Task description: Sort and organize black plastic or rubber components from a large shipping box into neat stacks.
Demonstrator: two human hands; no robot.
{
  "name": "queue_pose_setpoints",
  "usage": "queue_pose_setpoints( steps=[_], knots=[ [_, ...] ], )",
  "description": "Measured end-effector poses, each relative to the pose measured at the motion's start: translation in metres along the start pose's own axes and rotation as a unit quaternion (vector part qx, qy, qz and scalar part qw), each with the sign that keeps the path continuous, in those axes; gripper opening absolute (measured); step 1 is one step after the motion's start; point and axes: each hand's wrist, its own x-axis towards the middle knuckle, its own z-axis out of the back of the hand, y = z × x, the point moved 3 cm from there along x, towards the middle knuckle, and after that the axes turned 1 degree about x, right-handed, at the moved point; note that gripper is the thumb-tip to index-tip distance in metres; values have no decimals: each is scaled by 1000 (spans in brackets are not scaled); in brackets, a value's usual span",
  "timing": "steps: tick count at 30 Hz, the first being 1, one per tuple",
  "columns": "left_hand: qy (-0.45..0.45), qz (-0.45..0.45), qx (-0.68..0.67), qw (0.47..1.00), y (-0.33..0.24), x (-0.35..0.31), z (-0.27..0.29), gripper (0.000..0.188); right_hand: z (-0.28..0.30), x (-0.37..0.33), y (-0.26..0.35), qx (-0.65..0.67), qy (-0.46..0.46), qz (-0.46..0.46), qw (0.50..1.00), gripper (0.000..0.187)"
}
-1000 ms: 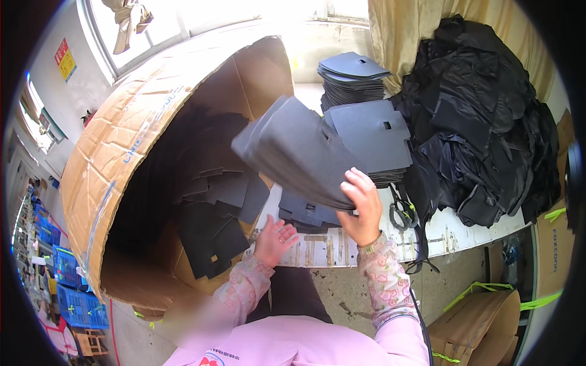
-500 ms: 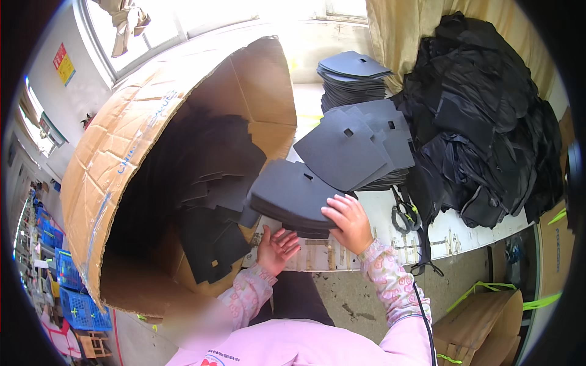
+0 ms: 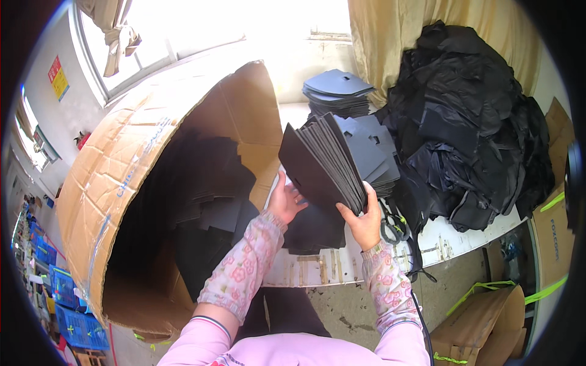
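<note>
My right hand (image 3: 364, 224) grips a thick bundle of black foam-like sheets (image 3: 317, 160) at its lower right corner, thumb in front. The bundle is tipped upright, its layered edges fanned toward the right. My left hand (image 3: 285, 200) is beside the bundle's lower left side, fingers apart and palm facing it; whether it touches the sheets I cannot tell. Below the bundle, more black sheets (image 3: 314, 232) lie at the table's front edge. Behind it is a pile of grey-black cut sheets (image 3: 373, 143) with small square holes.
A large cardboard box (image 3: 116, 177) lies open at left, with dark sheets (image 3: 213, 183) inside. Another sheet stack (image 3: 336, 91) stands at the back. Black fabric (image 3: 470, 134) is heaped at right. Dark-handled scissors (image 3: 394, 227) lie on the white table (image 3: 305, 268). A carton (image 3: 482, 323) stands below right.
The bundle has gone from lying nearly flat to tipped upright, its edges fanned. My right hand has moved slightly right; my left hand has risen beside the bundle.
</note>
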Motion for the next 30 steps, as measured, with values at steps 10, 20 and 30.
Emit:
queue_pose_setpoints(
  steps=[10, 20, 30],
  knots=[
    [88, -6, -34, 995, -47, 51, -99, 115, 63, 27, 100, 22, -224, 132, 965, 71],
    [9, -3, 25, 1000, -38, 80, -128, 112, 5, 91, -23, -669, 30, 216, 711, 38],
    [-74, -117, -29, 990, -1, -11, -4, 52, 6, 70, 0, -615, 70, 163, 768, 50]
  ],
)
